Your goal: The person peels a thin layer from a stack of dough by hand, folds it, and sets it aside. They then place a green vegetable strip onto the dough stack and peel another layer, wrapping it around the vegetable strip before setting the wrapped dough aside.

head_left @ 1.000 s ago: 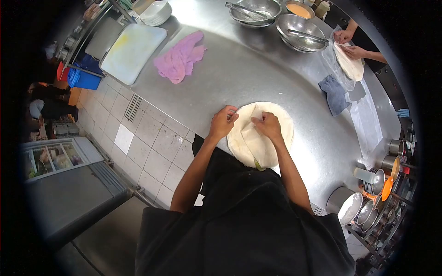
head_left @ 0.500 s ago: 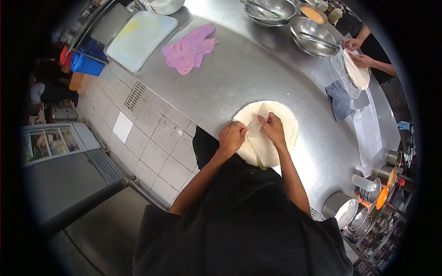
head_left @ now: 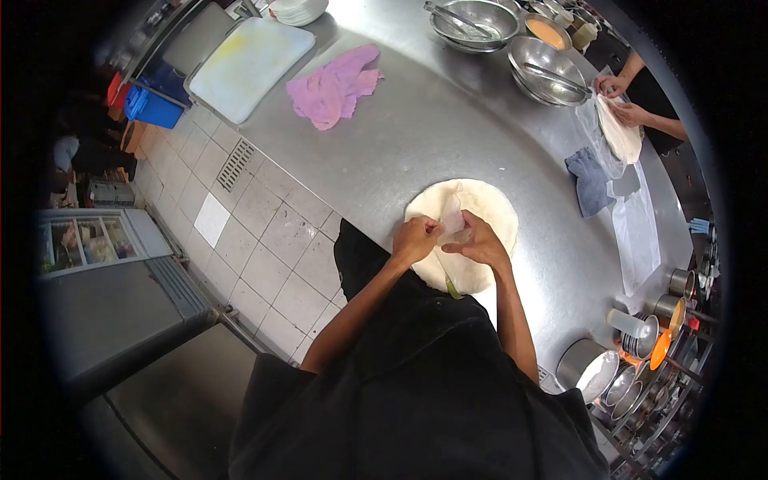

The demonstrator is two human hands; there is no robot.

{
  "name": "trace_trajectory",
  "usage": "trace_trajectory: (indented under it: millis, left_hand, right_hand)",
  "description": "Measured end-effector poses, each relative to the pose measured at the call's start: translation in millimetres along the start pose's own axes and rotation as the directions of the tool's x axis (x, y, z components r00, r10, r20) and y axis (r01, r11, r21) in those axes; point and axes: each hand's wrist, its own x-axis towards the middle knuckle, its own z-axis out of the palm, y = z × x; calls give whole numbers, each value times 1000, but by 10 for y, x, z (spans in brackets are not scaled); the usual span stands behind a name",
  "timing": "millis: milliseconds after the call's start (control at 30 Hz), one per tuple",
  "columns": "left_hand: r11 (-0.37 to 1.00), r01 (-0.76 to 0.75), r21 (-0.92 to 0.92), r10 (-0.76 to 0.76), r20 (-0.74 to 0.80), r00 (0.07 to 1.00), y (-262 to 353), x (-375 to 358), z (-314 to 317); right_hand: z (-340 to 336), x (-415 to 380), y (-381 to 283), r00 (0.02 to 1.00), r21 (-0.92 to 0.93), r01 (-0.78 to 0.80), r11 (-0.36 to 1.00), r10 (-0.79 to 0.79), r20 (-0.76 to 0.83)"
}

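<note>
A large, pale, round sheet of dough [head_left: 490,200] lies on the steel table near its edge, right in front of me. A seam or flap runs across its middle, with a thin whitish translucent piece [head_left: 454,223] standing up there. My left hand [head_left: 416,239] is pinched closed at this flap, on the dough's left part. Over the centre is my right hand [head_left: 482,242], thumb and fingers apart around the whitish piece. A green strip [head_left: 454,289] sticks out at the dough's near edge; most of it is hidden.
A pink cloth [head_left: 336,88] and a white cutting board [head_left: 252,68] lie to the left. Metal bowls [head_left: 548,72] with tongs stand at the back. At right, a co-worker's hands [head_left: 624,100] hold another dough sheet [head_left: 618,138], near a grey cloth [head_left: 590,182]. A pot [head_left: 588,368] sits lower right.
My right hand has opened from a pinch, its thumb dropping toward me. My left hand has shifted slightly right, still pinched. More of the whitish piece shows between them.
</note>
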Motion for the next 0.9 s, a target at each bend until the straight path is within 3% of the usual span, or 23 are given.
trace_trajectory:
  millis: [133, 200, 267, 400, 467, 600, 667, 833, 900]
  left_hand:
    - [999, -48, 7, 47, 53, 997, 101, 27, -67]
    - [997, -68, 48, 65, 71, 995, 183, 27, -135]
    - [997, -65, 46, 59, 133, 989, 186, 65, -191]
    - [989, -131, 70, 126, 72, 989, 16, 170, -349]
    - [955, -146, 259, 226, -311, 923, -57, 137, -382]
    - [939, -171, 297, 265, -314, 912, -149, 144, -356]
    - [949, -42, 313, 99, -168, 981, 15, 88, -433]
    - [949, -4, 316, 39, -105, 994, -86, 217, -404]
    - [950, 27, 310, -5, -71, 997, -85, 211, -414]
  right_hand:
    - [200, -17, -200, 979, -48, -99, 994, 88, -182]
    - [322, 47, -153, 926, -237, -285, 929, 203, -318]
    - [394, 65, -31, 933, -287, -251, 924, 151, -327]
    - [383, 94, 32, 958, -374, -214, 902, 119, -261]
    - [416, 144, 96, 959, -362, -216, 907, 128, -251]
    - [398, 192, 279, 955, -322, -233, 918, 154, -253]
    - [313, 178, 364, 958, -283, -233, 930, 169, -233]
    - [88, 28, 351, 954, -14, -279, 960, 275, -120]
    - [131, 42, 501, 961, 19, -239, 971, 239, -142]
